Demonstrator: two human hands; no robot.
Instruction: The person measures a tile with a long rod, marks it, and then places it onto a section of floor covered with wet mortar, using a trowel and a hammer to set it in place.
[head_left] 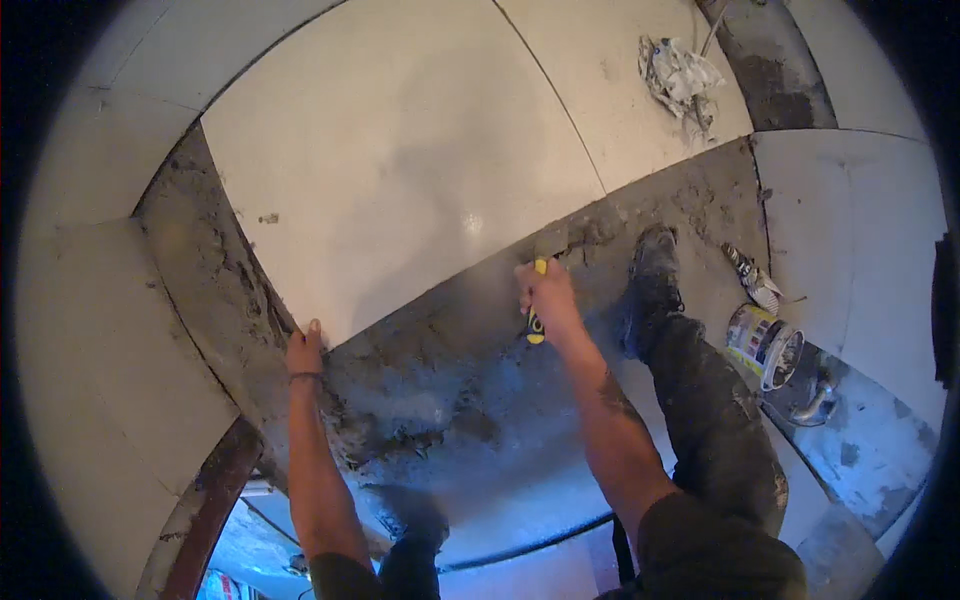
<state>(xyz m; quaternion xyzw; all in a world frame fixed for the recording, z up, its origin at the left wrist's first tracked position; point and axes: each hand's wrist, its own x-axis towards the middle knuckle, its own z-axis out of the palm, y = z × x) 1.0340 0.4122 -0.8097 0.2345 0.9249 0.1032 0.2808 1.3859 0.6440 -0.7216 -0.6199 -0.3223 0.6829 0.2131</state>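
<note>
A large cream floor tile lies over rough grey mortar. At its near left corner is my left hand, the thumb along the edge and the other fingers partly hidden, seemingly gripping that corner. My right hand is closed around a yellow-and-black hand tool, just off the tile's near edge. Yellow ends of the tool show above and below the fist; its exact kind is not clear. A second cream tile adjoins at the right, with a thin dark joint between them.
Crumpled plastic sits on the second tile. Right of my dark boot are a mortar-smeared bucket, a dirty crumpled wrapper and a bent pipe fitting. Pale tiled walls rise on both sides; a brown door frame stands lower left.
</note>
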